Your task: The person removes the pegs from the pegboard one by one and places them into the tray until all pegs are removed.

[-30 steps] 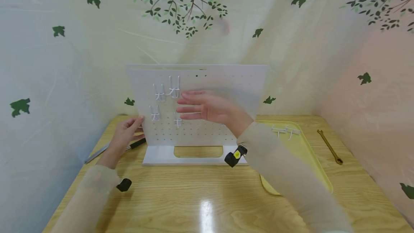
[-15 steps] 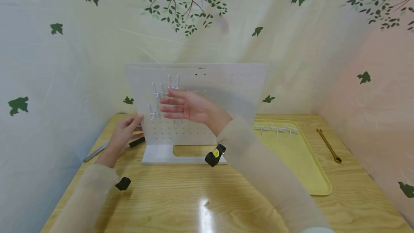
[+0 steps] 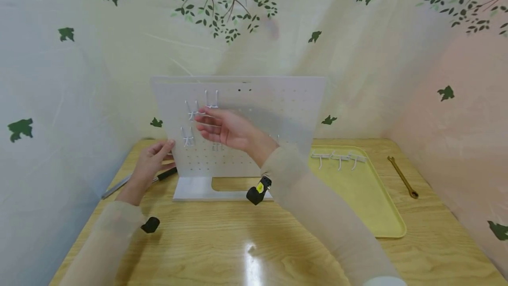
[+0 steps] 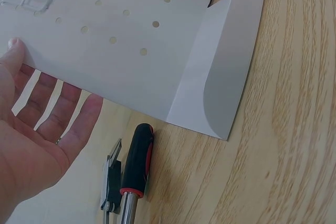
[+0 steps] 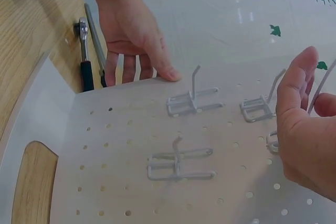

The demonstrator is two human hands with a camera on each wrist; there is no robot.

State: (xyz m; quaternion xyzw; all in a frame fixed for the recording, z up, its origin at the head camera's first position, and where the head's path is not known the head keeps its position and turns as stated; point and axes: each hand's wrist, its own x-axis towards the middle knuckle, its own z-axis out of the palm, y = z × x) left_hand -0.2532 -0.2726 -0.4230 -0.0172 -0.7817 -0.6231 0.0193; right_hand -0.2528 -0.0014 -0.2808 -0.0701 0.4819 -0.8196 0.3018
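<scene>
the step in hand looks like fitting a bent white wire hook [image 3: 212, 107] on the flat white board full of small holes [image 3: 285, 100], near its eleven o'clock. the right hand [image 3: 231, 131] reaches in from four o'clock, thumb and pointer finger pinching the hook's arm, other fingers bent. the left hand [image 3: 152, 160] pinches the board's edge at eight o'clock, thumb in front, fingers behind. the next move seems to need a soft push and a steady board.

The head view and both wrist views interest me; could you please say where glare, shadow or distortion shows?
Head view: glare streaks the wooden table, and soft shadow falls on the pegboard beside the right hand; left wrist view: the white base has a bowed edge, perhaps lens distortion; right wrist view: faint bright streaks on the backdrop.
</scene>
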